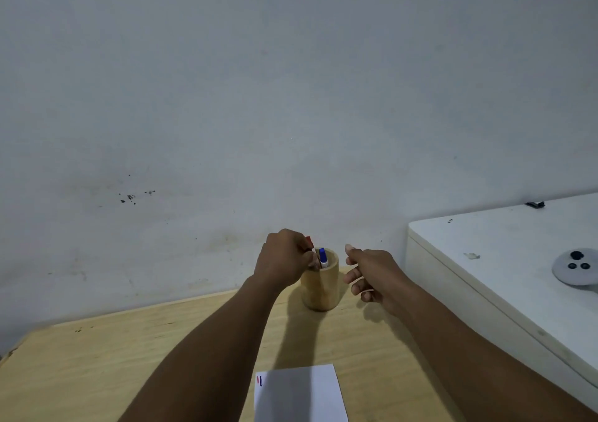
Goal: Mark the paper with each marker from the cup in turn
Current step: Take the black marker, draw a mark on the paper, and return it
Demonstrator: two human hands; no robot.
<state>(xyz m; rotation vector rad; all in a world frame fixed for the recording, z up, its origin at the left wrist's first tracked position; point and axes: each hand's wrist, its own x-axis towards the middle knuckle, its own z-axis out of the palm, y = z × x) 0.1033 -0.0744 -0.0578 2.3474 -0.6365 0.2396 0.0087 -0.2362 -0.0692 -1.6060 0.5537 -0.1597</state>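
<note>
On the wooden bench (129, 350), the paper (301, 395) bears only red and blue strokes. Left hand (284, 260) pinches a red marker (309, 242) at the cup (320, 287); right hand (372, 274) hovers half-open, empty.

The scene is dim and evenly lit, with a cool grey cast over the wall (291, 82). Soft shadows of the arms fall on the counter (97, 366) toward the cup (319, 284), darkening the paper (299, 395) below it. There is no glare. Detail is soft and slightly smeared, and the counter's edges bow from wide-angle distortion.
</note>
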